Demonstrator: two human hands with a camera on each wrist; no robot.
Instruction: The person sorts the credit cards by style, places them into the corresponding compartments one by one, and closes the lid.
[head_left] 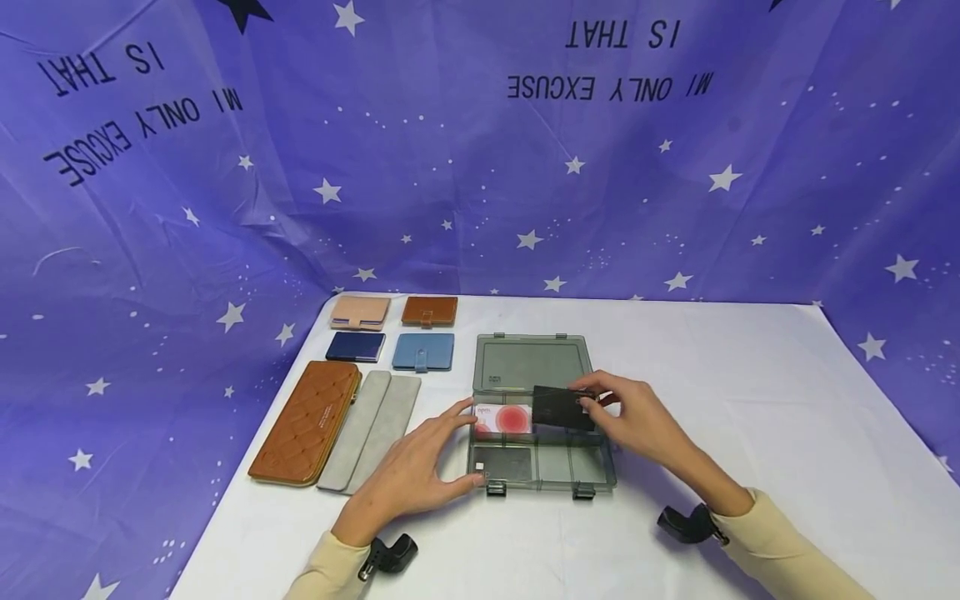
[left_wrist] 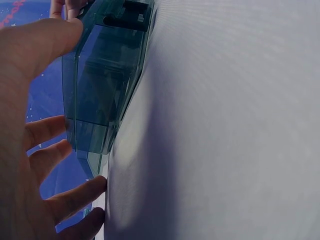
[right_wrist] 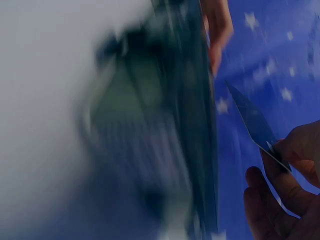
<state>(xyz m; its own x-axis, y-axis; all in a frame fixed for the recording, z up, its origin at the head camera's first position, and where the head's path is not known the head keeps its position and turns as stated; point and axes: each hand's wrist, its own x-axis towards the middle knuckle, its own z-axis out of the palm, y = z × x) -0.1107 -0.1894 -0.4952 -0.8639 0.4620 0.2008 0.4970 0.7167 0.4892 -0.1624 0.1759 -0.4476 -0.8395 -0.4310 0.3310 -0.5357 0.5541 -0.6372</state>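
Over the middle of the white tabletop (head_left: 712,400), the right hand (head_left: 637,421) is pinching a thin, flat, dark card (head_left: 562,407) by its right end between thumb and fingertips, holding it tilted just above the open organizer box (head_left: 538,467). From the right wrist view the card is showing as a slim, rigid, dark rectangle seen nearly edge-on, though that view is blurring the box heavily. The left hand (head_left: 416,475) is lying relaxed with its fingers spread against the box's left wall, the forefinger reaching toward a glossy white card with a red circle (head_left: 504,418) that is sitting in a rear compartment; the left wrist view is showing those fingers resting straight against smooth, smoky-green, see-through plastic. The box is a shallow rectangular tray split by thin dividers, its lid (head_left: 531,364) lying flat behind it.

Left of the box, two soft grey felt sleeves (head_left: 371,429) are lying side by side, touching a long tan quilted wallet (head_left: 306,421). Behind them, four small card holders are sitting in two rows: pink (head_left: 360,312), brown (head_left: 429,311), navy (head_left: 356,347) and light blue (head_left: 423,352).
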